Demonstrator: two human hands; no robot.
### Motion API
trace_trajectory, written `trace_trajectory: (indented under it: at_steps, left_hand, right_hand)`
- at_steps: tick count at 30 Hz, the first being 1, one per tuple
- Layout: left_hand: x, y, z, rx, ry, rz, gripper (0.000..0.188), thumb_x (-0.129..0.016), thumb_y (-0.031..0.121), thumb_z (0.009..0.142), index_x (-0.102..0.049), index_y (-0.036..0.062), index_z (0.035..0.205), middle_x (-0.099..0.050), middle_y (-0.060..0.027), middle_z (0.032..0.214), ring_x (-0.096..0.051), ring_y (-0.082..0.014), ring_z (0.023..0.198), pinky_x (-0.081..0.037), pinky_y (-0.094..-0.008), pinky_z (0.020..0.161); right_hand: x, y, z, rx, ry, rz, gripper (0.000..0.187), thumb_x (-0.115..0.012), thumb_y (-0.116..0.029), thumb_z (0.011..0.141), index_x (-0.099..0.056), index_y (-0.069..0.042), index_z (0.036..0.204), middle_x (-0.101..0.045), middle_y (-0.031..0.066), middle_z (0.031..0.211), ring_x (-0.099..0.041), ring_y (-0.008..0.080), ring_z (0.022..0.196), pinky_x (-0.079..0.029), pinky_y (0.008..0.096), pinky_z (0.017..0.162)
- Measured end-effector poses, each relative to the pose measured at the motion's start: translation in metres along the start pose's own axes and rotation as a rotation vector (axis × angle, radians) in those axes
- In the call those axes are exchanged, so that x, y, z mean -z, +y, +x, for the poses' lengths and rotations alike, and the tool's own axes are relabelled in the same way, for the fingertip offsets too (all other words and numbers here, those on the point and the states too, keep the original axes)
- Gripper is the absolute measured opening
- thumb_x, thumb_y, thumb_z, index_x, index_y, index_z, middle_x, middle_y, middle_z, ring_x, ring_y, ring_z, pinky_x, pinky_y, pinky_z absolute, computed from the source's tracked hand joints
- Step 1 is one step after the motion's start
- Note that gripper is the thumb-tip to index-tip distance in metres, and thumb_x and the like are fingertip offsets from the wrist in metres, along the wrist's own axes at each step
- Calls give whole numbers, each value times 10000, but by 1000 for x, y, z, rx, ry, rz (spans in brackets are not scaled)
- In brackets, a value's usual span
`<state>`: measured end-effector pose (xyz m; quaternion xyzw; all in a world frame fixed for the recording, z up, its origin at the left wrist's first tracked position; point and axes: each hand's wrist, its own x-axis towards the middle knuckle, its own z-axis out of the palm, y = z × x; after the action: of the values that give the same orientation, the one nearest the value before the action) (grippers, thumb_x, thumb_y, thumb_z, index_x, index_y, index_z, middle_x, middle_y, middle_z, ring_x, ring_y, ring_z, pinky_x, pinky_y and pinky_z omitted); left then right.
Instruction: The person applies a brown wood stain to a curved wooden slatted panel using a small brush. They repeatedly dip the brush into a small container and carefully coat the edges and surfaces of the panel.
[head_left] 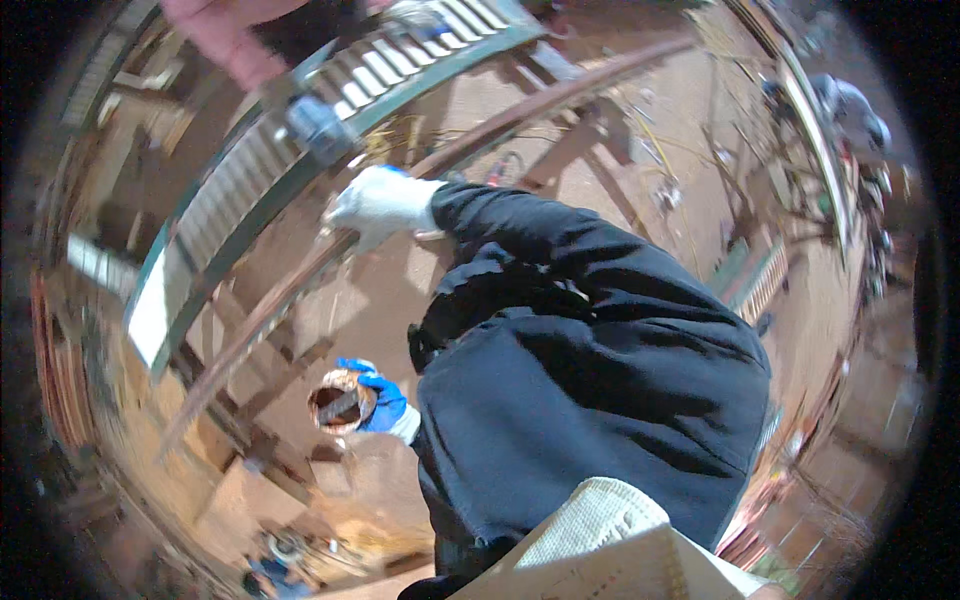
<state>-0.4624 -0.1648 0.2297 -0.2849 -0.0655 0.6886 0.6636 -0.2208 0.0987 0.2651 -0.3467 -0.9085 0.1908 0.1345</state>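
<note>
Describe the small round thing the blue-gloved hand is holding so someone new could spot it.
Find the person's dark jacket filling the middle. At its lower left edge, a blue-gloved hand holds a small round coil. It is reddish-brown with a dark hollow centre, unlike the long straight beam above.

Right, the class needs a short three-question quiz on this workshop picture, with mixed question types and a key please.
1. True or false: the right hand, in a white glove, grips the long rusty bar.
2. What does the left hand hold? A) a round tan roll with a dark middle; B) a hammer; C) nothing.
3. Short answer: what colour is the frame of the slatted panel that runs above the bar in the picture?

Key: 1 true; 2 A; 3 green.
</note>
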Motion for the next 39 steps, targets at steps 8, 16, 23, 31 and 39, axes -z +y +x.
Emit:
trace_trajectory:
  at_steps: [8, 16, 23, 31, 39]
  left_hand:
    - [31, 3, 1, -484, 7, 421, 774, -564, 710, 853, -524, 121, 1353, -570, -187, 1333, -561, -401, 1191, -518, -555, 977]
    - [77, 3, -22, -795, -6, 122, 849, -636, 697, 807, -450, 153, 1432, -511, -205, 1410, -510, -425, 1262, -405, -643, 1077]
    - [88, 24, -27, -839, -229, -77, 808, -644, 670, 819, -518, 100, 1379, -525, -225, 1397, -502, -424, 1278, -382, -611, 1102]
    - [74, 99, -54, -808, -205, -96, 860, -656, 687, 802, -461, 140, 1436, -469, -232, 1444, -469, -460, 1290, -459, -630, 1024]
    - [7, 190, -26, -813, -321, -88, 897, -643, 707, 807, -417, 156, 1478, -460, -233, 1456, -463, -466, 1306, -429, -653, 1042]
  right_hand:
    - [15, -11, 14, -111, -128, -85, 535, -772, -442, 734, -682, -102, 1137, -707, 138, 1008, -690, 335, 949, -548, 432, 817]
    - [-33, -4, 66, 19, -174, -155, 747, -770, -459, 779, -539, -97, 1390, -653, 156, 1252, -646, 318, 1116, -508, 422, 939]
    - [-88, -36, 151, 127, -290, -347, 760, -697, -497, 821, -494, -54, 1404, -629, 195, 1288, -632, 345, 1146, -503, 439, 947]
    - [-105, -89, 226, 159, -268, -165, 833, -762, -515, 773, -486, -62, 1415, -640, 203, 1268, -614, 379, 1167, -476, 449, 984]
    - [-189, -170, 399, 297, -492, -37, 864, -772, -491, 738, -477, -25, 1404, -645, 257, 1217, -613, 411, 1145, -490, 463, 964]
